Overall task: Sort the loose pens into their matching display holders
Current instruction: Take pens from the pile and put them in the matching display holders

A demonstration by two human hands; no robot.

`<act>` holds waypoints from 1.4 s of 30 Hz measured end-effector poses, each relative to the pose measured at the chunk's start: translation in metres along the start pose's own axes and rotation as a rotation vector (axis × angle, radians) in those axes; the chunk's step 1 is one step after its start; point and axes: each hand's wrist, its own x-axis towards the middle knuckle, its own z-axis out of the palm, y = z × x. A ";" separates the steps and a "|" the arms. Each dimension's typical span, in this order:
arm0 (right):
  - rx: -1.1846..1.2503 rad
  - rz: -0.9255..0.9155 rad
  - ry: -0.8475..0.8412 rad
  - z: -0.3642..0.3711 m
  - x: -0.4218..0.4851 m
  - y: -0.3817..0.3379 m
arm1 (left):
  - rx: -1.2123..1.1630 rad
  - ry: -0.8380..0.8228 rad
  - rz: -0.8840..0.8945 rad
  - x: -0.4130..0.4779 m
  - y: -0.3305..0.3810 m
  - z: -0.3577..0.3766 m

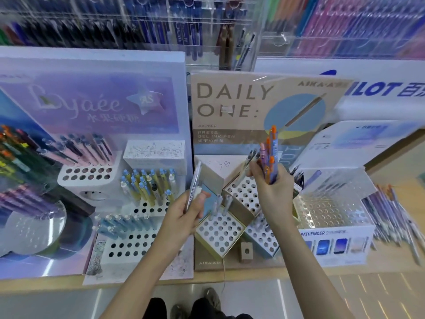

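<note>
Head view: left hand (186, 211) grips one slim silvery clear plastic pen (194, 185), held upright. Right hand (272, 194) clutches a bunch of purple pens with orange clickers (269, 157) and pinches a grey pen (246, 171) at the fingertips. White perforated square holder (218, 233) sits just below, between both hands.

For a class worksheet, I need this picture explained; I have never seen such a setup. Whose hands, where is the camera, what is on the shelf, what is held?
No machine here: a person sorts pens with bare hands. The one picture comes from a wide-angle camera on the person's head, looking forward and down, so both arms reach in from below. The left hand holds one pale pen. The right hand grips a bunch of purple pens with orange tops. On the shelf stand the Daily One board with white holed holders, and a lilac display with pens standing in it. More loose pens lie at the right.
</note>
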 end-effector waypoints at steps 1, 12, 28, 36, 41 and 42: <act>-0.017 -0.009 0.002 0.001 0.000 0.001 | -0.002 0.007 0.000 0.000 0.000 -0.001; -0.043 0.076 -0.161 0.006 -0.001 0.009 | 0.013 0.052 -0.021 -0.003 0.001 -0.007; -0.056 0.135 -0.107 0.011 0.001 0.008 | 0.009 0.073 -0.007 -0.006 0.006 -0.014; -0.027 0.170 -0.103 0.010 0.002 0.006 | -0.018 0.072 -0.003 -0.010 0.007 -0.006; 0.049 0.144 -0.063 -0.002 0.000 -0.006 | -0.026 0.071 0.010 -0.010 0.011 -0.006; 0.061 0.138 -0.032 -0.005 -0.001 -0.009 | -0.034 0.066 0.013 -0.010 0.012 -0.005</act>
